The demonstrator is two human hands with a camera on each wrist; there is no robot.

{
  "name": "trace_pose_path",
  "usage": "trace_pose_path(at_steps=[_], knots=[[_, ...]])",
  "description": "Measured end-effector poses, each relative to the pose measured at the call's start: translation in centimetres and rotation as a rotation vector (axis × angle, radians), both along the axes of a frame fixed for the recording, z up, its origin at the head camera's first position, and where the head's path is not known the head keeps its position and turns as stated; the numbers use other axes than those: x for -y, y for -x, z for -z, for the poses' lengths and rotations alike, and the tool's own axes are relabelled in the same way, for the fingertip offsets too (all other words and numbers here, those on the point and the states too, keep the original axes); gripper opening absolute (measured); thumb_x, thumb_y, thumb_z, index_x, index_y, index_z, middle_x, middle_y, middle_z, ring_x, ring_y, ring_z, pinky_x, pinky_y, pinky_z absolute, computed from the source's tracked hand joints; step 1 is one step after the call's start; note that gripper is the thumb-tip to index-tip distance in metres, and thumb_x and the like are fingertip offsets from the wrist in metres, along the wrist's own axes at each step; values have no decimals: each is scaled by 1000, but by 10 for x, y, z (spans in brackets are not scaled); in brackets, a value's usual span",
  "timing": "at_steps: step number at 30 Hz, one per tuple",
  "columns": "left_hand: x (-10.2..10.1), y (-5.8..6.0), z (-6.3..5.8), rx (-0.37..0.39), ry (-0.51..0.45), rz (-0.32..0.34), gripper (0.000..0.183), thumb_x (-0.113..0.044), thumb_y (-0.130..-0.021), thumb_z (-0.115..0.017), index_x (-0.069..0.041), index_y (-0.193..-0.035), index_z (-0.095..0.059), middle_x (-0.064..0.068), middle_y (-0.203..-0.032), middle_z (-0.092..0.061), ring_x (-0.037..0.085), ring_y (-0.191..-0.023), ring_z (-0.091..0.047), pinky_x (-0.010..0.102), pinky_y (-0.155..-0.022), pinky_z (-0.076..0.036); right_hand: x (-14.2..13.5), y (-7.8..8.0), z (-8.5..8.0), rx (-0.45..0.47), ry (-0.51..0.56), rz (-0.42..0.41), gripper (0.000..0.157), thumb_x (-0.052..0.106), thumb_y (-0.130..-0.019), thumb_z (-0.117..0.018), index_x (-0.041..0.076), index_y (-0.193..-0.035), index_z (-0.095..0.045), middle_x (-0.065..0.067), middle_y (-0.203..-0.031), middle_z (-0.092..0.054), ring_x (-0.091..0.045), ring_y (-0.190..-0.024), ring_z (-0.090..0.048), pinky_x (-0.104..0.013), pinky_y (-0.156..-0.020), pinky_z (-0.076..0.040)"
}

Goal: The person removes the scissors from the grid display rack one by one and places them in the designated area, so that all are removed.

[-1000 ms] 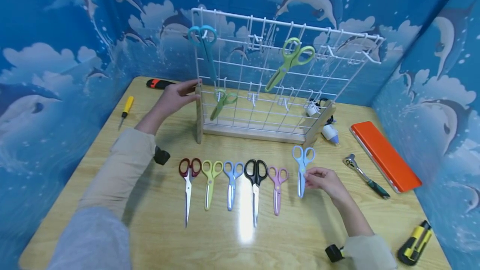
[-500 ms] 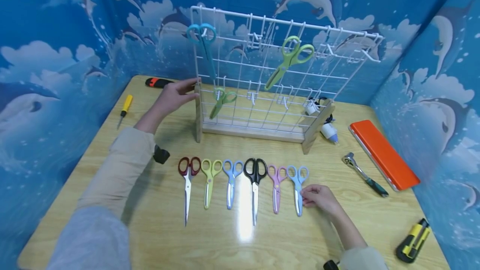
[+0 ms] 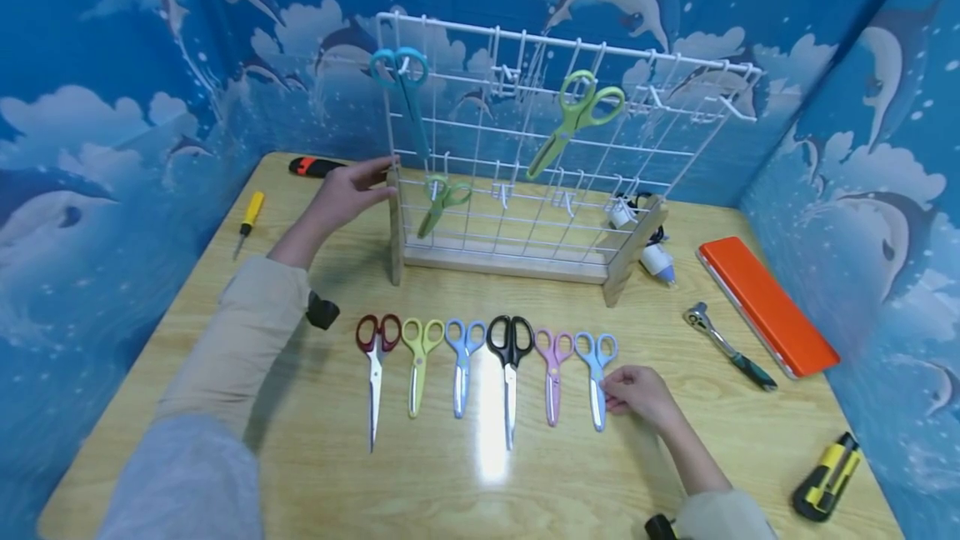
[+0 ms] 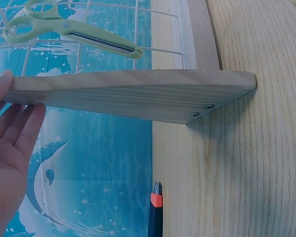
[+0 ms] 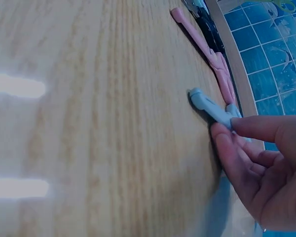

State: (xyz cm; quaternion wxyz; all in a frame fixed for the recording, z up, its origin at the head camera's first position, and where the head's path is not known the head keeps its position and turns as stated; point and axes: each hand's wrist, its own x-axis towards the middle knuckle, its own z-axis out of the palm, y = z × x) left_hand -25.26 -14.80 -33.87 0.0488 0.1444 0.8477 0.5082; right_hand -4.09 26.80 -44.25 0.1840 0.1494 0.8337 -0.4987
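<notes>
With its thumb and fingertips, my right hand (image 3: pixel 641 394) pinches the covered blade of the light-blue scissors (image 3: pixel 597 377) at the right end of a row on the table. In the right wrist view, thumb and forefinger meet on these scissors (image 5: pixel 207 106). Left of them lie pink scissors (image 3: pixel 553 382), black-handled scissors (image 3: pixel 511 357), a second light-blue pair (image 3: pixel 462 369), yellow scissors (image 3: pixel 419 365) and dark-red-handled scissors (image 3: pixel 376 361), handles toward the rack. My left hand (image 3: pixel 347 194) grips the left wooden upright (image 4: pixel 128 94) of the white wire rack (image 3: pixel 502 263).
Teal scissors (image 3: pixel 411 102), large green scissors (image 3: pixel 574 123) and small green scissors (image 3: pixel 442 207) hang on the rack's hooks. A yellow screwdriver (image 3: pixel 252 211) lies left. Toward the right are a ratchet wrench (image 3: pixel 727 348), an orange case (image 3: pixel 765 307) and a yellow-black utility knife (image 3: pixel 825 477).
My right hand has brought the light-blue scissors down and left, beside the pink pair, and over the last half second they stay there. My left hand keeps its place on the rack.
</notes>
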Motion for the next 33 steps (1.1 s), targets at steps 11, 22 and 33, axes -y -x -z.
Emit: trace_pose_path(at_steps=[11, 22, 33], knots=[[1, -1, 0, -12, -15, 13, 53, -32, -76, -60, -32, -125, -40, -1, -129, -41, 14, -116, -40, 31, -90, -40, 4, 6, -5, -13, -228, -57, 11, 4, -76, -58, -7, -80, -56, -7, -60, -58, -13, -49, -56, -26, -48, -51], [1, -2, -3, -6, -8, 8, 56, -33, -76, -59, -26, -128, -39, 0, -130, -40, 15, -116, -39, 31, -90, -40, -20, 44, 9, -340, -34, -55, 19, 18, -82, -57, 0, -85, -57, -8, -66, -60, -17, -56, -58, -27, -50, -51], [0, -1, 0, -6, 0, 2, 55, -34, -76, -60, -30, -126, -40, -1, -129, -41, 14, -115, -40, 31, -90, -41, 5, 108, -96, -653, 477, -145, 25, 12, -83, -55, -6, -101, -56, -11, -84, -62, -18, -72, -61, -26, -64, -52]])
